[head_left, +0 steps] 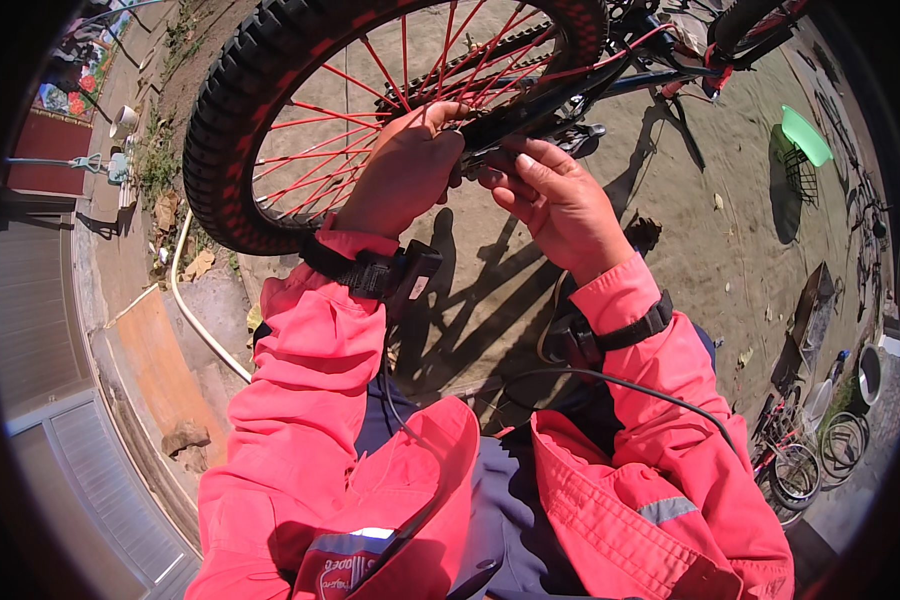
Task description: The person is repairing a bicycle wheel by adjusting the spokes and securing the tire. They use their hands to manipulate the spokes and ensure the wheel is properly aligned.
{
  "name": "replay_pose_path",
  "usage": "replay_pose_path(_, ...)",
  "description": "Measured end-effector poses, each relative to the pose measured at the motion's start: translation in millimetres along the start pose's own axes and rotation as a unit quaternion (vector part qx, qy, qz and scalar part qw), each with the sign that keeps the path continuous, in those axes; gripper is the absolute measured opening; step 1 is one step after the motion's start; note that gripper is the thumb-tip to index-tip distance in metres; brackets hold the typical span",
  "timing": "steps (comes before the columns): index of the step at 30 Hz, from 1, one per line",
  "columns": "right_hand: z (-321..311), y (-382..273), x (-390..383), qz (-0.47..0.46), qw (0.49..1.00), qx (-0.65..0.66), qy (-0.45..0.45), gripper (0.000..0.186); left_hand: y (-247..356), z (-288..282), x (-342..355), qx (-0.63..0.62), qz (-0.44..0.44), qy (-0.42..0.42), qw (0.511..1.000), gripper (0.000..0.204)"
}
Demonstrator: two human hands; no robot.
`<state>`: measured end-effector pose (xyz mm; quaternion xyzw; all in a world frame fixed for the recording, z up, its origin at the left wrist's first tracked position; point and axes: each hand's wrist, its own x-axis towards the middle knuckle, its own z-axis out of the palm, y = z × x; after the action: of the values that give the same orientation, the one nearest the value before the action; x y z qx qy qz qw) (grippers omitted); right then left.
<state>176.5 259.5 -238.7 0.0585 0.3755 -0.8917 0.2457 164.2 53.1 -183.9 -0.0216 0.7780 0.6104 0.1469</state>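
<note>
A bicycle wheel (202,165) with a black knobby tyre and red spokes stands in front of me. A dark frame tube (530,107) runs from its hub area up to the right. My left hand (405,170) is closed around the tube's near end, beside the spokes. Just right of it, my right hand (560,205) has thumb and fingers pinched together by a small metal part (580,135) under the tube. What the right fingertips hold is hidden. Behind the tube a chain (470,75) shows through the spokes.
A bright green basin (806,137) and a black wire basket (800,178) are at the right. Several bicycle wheels (797,470) and bike parts lie at the lower right. At the left, a pale hose (180,280) curves beside an orange board (155,355). A black cable (660,392) crosses my right sleeve.
</note>
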Motion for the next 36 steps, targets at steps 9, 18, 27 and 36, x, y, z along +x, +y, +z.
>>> replay_pose_path(9, 0.3, 1.4, 5.5, -0.015, 0.999, -0.031, 0.002, 0.023, -1.3, -1.4, 1.8, 0.000, 0.000, -0.009, 1.000, 0.044)
replay_pose_path(18, 6.5, 1.2, 11.0, -0.028, 0.999, -0.040, 0.021, 0.023, -6.2, -1.9, 3.7, -0.022, 0.011, -0.014, 1.000, 0.045)
replay_pose_path(27, 8.3, 1.4, 14.9, -0.029, 0.999, -0.026, 0.013, 0.029, -10.3, 0.3, 4.7, -0.038, 0.016, -0.018, 0.999, 0.043)
replay_pose_path(36, 7.6, 1.6, 17.1, -0.039, 0.998, -0.049, 0.022, 0.023, -1.5, -1.5, 0.4, -0.013, 0.000, -0.005, 1.000, 0.041)
